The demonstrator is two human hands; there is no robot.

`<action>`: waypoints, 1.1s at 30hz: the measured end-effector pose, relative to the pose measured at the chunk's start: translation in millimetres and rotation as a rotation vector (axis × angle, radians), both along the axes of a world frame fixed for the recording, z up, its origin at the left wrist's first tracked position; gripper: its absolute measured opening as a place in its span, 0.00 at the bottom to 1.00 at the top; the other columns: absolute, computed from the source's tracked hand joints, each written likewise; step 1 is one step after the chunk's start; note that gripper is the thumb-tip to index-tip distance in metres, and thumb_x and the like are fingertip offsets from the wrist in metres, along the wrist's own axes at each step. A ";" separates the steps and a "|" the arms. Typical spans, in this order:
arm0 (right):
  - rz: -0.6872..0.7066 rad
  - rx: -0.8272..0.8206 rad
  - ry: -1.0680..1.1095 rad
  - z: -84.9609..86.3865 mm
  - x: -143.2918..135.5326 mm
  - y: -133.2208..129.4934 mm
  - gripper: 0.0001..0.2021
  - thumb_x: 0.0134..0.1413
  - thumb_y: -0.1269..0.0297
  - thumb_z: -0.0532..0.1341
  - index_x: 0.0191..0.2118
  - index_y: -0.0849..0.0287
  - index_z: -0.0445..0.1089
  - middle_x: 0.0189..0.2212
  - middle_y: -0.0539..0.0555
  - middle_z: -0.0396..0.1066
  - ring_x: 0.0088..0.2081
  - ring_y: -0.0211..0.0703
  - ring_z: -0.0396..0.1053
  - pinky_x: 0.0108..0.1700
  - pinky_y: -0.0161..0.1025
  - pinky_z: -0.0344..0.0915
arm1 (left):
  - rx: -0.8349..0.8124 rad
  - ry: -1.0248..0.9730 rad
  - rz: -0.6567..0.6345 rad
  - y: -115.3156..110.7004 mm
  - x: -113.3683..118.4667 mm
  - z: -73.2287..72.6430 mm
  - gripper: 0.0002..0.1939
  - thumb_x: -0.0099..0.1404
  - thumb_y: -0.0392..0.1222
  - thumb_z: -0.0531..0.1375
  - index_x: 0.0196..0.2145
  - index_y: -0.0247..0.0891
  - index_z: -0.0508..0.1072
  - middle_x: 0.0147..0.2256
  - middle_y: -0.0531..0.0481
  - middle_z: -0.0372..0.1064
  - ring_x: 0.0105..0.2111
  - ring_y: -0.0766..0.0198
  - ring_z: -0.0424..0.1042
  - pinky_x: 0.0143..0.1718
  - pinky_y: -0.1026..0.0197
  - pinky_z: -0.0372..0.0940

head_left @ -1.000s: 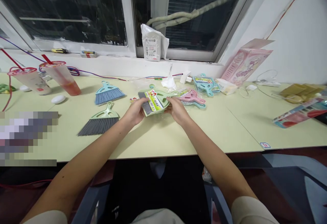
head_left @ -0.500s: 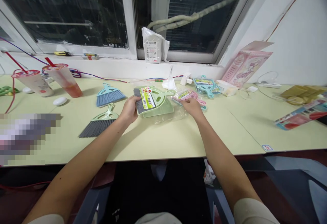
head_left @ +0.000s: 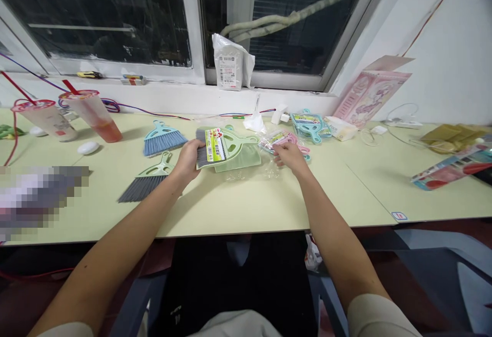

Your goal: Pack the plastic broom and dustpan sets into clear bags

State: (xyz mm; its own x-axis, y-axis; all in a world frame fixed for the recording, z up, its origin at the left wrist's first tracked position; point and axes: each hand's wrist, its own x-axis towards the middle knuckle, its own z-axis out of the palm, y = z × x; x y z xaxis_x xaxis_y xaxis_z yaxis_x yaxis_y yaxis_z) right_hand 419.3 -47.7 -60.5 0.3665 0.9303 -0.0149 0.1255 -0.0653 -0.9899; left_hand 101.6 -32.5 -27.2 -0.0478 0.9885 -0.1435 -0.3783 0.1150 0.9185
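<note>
My left hand (head_left: 187, 161) is closed around the bristle end of a green hand brush (head_left: 240, 144) with grey bristles and a printed label. The brush lies over a pale green dustpan (head_left: 244, 159), both held tilted just above the table. To their right, my right hand (head_left: 289, 156) has bent fingers at a crinkled clear plastic bag (head_left: 271, 172); the fingertip contact is hard to make out. Close behind that hand lies a pink brush set (head_left: 284, 138) in clear wrapping. A blue brush (head_left: 163, 138) and another green brush (head_left: 151, 177) rest left of my left hand.
Blue brush-and-dustpan sets (head_left: 312, 127) lie at the back right, beside a pink box (head_left: 371, 96). Two drink cups (head_left: 94, 116) with straws stand at the left, near a white mouse-like object (head_left: 88, 147). Cables run along the wall, and a wrapped white package (head_left: 230, 70) stands on the sill.
My left hand has shifted slightly left with the green brush and dustpan. The fingers of my right hand look a little more spread at the plastic bag. The view has tilted slightly.
</note>
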 end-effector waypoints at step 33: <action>0.213 0.146 0.304 26.2 36.5 -24.8 0.15 0.48 0.65 0.69 0.43 0.56 0.70 0.33 0.55 0.80 0.29 0.48 0.79 0.24 0.39 0.72 | 0.035 0.053 -0.043 5.6 -9.5 1.3 0.08 0.49 0.36 0.61 0.31 0.38 0.70 0.27 0.48 0.75 0.31 0.53 0.79 0.28 0.60 0.72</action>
